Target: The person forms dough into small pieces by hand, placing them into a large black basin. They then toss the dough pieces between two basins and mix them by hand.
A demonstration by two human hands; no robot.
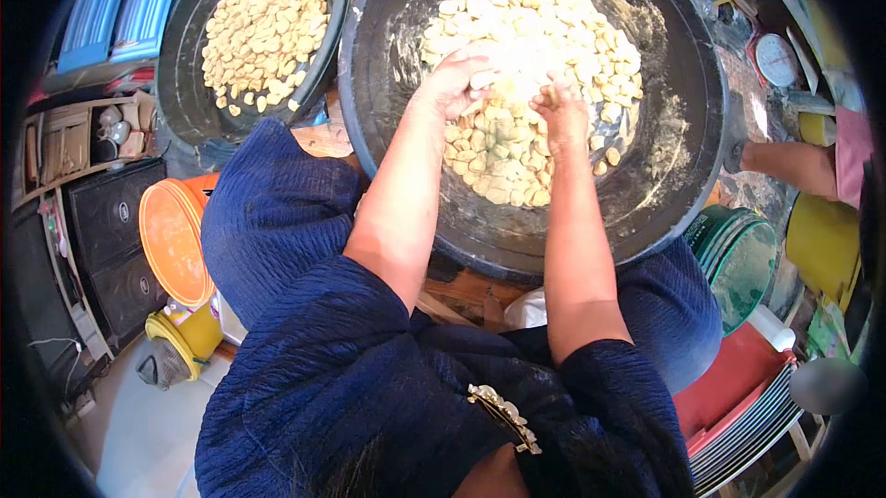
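A large black basin (688, 64) holds a heap of pale, flattened dough-like pieces (498, 170); strong light washes out the middle of the heap. Over its left part is my left hand (454, 84), thumb and fingers closed around what looks like one pale piece. To the right, my right hand (561, 110) hovers over the same heap with its fingers curled in. Glare hides whether anything sits in those fingers.
Left of it stands a smaller dark basin (180, 92) of similar pieces. An orange bucket (173, 244) and black speakers (125, 212) are at left. Green tubs (748, 258) and a round dial scale (776, 60) are at right, where another person's arm (789, 168) reaches in.
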